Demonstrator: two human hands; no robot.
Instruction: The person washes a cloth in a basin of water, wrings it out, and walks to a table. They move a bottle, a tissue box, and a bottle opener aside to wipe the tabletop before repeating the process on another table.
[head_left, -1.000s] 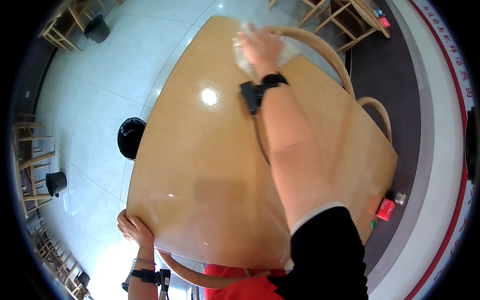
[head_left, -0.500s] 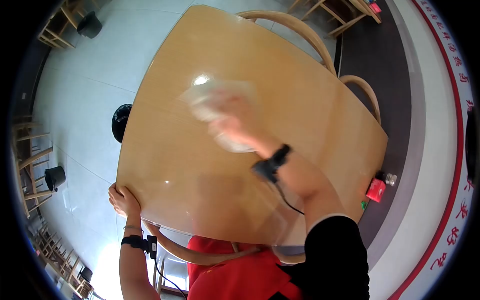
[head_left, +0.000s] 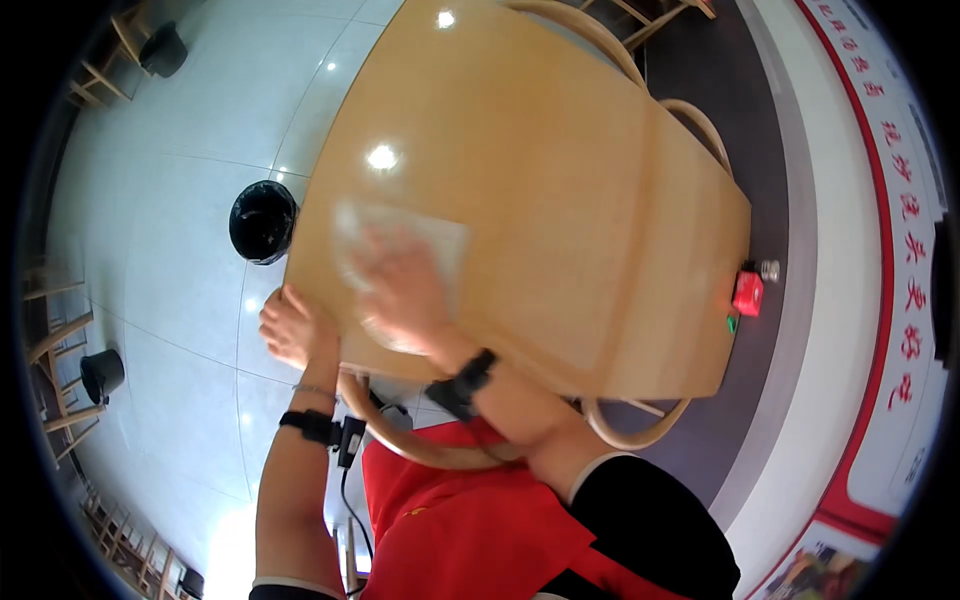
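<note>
My right hand [head_left: 405, 290] presses a pale cloth [head_left: 447, 245] against the wooden table [head_left: 560, 200], near its left front part. Motion blurs the fingers, and the cloth spreads out beyond them on both sides. At the left front corner of the table, my left hand [head_left: 300, 330] grips the edge, its fingers curled on the outer side. Black straps with small devices and cables sit on both wrists.
A black bin [head_left: 263, 222] stands on the floor by the table's left edge. A red box [head_left: 748, 293] and a small jar [head_left: 769, 270] are at the right edge. Curved chair backs [head_left: 700, 130] flank the far side, and another chair [head_left: 430, 452] is against my body. A wall runs along the right.
My right hand has swept the cloth toward the table's near left part. The view has shifted, showing more of the black bin. My left hand keeps hold of the table corner.
</note>
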